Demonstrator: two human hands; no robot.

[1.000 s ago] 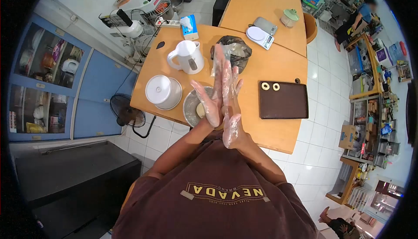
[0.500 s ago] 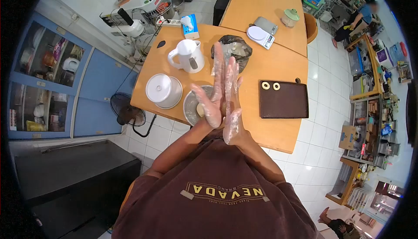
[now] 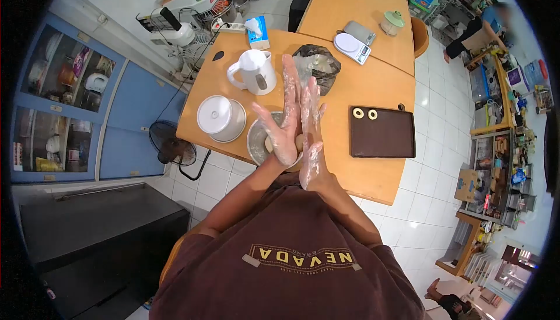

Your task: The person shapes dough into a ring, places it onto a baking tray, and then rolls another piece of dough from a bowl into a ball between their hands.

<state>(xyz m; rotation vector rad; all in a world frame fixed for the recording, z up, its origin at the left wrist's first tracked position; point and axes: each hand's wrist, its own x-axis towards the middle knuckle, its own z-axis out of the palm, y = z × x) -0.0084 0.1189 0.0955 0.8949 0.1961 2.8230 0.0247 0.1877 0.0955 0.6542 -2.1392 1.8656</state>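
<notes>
I see the white-smeared left hand (image 3: 284,138) and right hand (image 3: 312,150), flat and unclenched, palms facing.
Fingers point straight forward; the hands partly hide the round grey metal bowl (image 3: 255,139) and its pale, dough-like lump (image 3: 269,144). A second pale lump (image 3: 300,142) shows between the palms; whether it is held, I cannot tell.

Around the bowl (image 3: 254,136): lidded tub (image 3: 221,119) at ten o'clock, electric kettle (image 3: 254,75) between eleven and twelve, plastic bag (image 3: 328,67) at one, baking tray (image 3: 382,137) at three bearing dough rings (image 3: 354,114).
</notes>
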